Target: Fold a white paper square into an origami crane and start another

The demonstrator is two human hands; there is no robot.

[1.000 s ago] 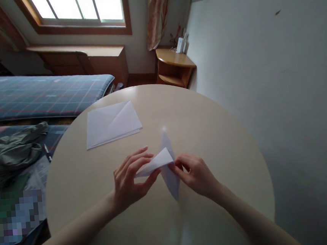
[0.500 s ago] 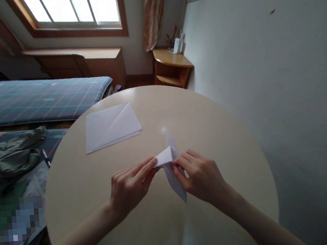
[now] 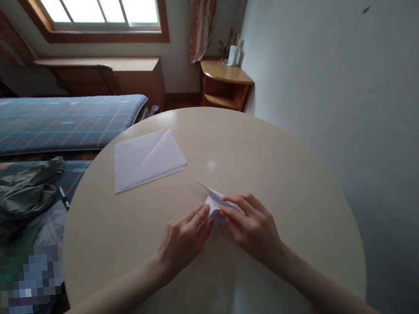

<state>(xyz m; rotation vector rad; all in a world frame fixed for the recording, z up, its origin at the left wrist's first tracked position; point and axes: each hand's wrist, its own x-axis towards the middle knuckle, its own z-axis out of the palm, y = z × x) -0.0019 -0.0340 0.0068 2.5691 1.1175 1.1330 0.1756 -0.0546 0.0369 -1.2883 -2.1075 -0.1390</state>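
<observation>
A folded piece of white paper (image 3: 214,203) is held between my two hands above the round cream table (image 3: 268,161). One pointed flap of it sticks up toward the far left. My left hand (image 3: 185,235) pinches the paper's left side between thumb and fingers. On the right side, my right hand (image 3: 254,224) grips it with the thumb underneath and the fingers over the flap. My fingers cover much of the paper's lower part. Farther off on the table's left lies a stack of white paper sheets (image 3: 147,157), the top one showing a diagonal crease.
Left of the table are a plaid mattress (image 3: 56,121), a crumpled grey-green cloth (image 3: 25,190) and a pen (image 3: 64,197). A white wall (image 3: 354,90) runs along the right. Beyond the table stand a corner shelf (image 3: 226,72) and a wooden desk (image 3: 131,63).
Both hands have come closer together on the paper. The paper has turned, and its long flap that hung toward me is gathered in; one point now rises to the far left.
</observation>
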